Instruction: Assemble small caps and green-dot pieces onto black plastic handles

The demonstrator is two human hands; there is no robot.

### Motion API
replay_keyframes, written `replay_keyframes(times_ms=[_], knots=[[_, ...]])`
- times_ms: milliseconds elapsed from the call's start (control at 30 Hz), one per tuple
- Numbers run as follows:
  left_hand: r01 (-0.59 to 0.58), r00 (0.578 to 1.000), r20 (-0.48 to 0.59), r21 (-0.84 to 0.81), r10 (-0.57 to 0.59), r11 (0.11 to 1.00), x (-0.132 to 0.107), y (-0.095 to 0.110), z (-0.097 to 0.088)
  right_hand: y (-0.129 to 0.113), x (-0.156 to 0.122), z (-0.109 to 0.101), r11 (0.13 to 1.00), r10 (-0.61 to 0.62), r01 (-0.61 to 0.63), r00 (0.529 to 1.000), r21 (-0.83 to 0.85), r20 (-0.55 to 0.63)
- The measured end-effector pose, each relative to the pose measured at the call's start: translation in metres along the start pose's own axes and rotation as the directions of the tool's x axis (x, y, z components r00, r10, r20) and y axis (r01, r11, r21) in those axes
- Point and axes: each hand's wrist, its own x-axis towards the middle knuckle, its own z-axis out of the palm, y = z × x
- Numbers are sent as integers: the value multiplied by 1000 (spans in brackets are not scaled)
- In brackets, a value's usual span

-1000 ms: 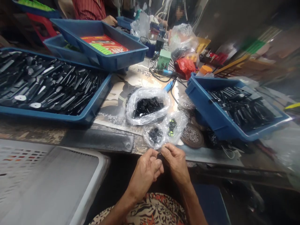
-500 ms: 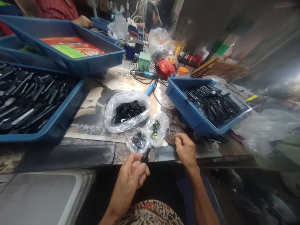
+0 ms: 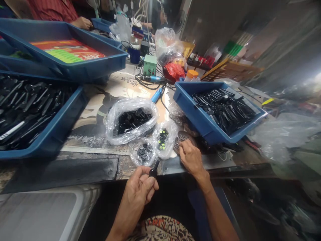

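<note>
My left hand (image 3: 139,189) is curled around a small black plastic part (image 3: 153,169) whose tip sticks up above my fingers. My right hand (image 3: 192,159) rests at the edge of a round dark dish of tiny metal pins (image 3: 184,138), fingertips bunched on it; whether they pinch a pin is too small to tell. Just ahead of my hands lie a small clear bag of black pieces (image 3: 142,152) and a small clear bag of black parts with green dots (image 3: 163,140). Behind them sits a larger clear bag of black parts (image 3: 130,124).
Blue trays of long black plastic parts stand left (image 3: 42,151) and right (image 3: 198,117). Beyond are a printed-sheet tray (image 3: 65,55), a green box (image 3: 149,64) and a blue-handled corded tool (image 3: 151,78). A co-worker's hand (image 3: 81,23) is far left. A white crate (image 3: 85,197) sits below the bench edge.
My hands have separated: the right moved forward and rightward to the dish of pins, while the left now shows the black part. The view has swung, shifting the bench leftward.
</note>
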Motion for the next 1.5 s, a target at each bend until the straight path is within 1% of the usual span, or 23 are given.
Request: replay_keyframes(times_ms=[167, 367, 533, 700, 733, 800, 867, 900, 967, 1033, 1167, 1333, 1433, 1500], knots=[[-1, 1000, -9, -23, 1, 1000, 3, 0, 0, 3, 0, -1, 999, 14, -14, 1000, 49, -13], [-36, 999, -18, -104, 34, 994, 6, 1, -1, 3, 0, -5, 978, 83, -67, 994, 199, -71], [-83, 996, -57, -160, 75, 984, 8, 4, 1, -12, 3, -8, 922, 174, -116, 976, 370, -129], [-123, 991, -86, -211, 107, 970, 11, 4, -2, -31, 10, -9, 869, 245, -131, 952, 478, -185], [-128, 990, -91, -212, 111, 969, 12, 4, -3, -36, 10, -11, 842, 260, -138, 951, 522, -167], [-136, 988, -97, -214, 118, 967, 12, 3, -4, -49, 5, -17, 747, 270, -166, 961, 643, -66], [-141, 988, -100, -214, 121, 967, 12, 4, -5, -65, -2, -22, 629, 221, -202, 972, 751, 76], [-141, 987, -100, -207, 122, 968, 12, 4, -6, -74, -6, -23, 589, 178, -209, 976, 781, 127], [-150, 985, -115, -169, 132, 974, 11, 6, -7, -91, -14, -25, 515, 111, -206, 978, 832, 174], [-164, 978, -148, -100, 149, 981, 10, 8, -7, -103, -19, -24, 472, 67, -198, 980, 859, 189], [-172, 963, -216, -20, 163, 985, 7, 9, -8, -112, -26, -21, 431, 33, -194, 979, 881, 199], [-171, 959, -235, -40, 157, 984, 6, 8, -7, -112, -31, -16, 378, 70, -201, 980, 904, 189], [-176, 957, -241, -31, 163, 984, 5, 8, -7, -114, -32, -14, 407, 134, -192, 980, 893, 149], [-173, 956, -246, -24, 162, 985, 6, 8, -7, -115, -32, -14, 403, 153, -192, 978, 895, 141]])
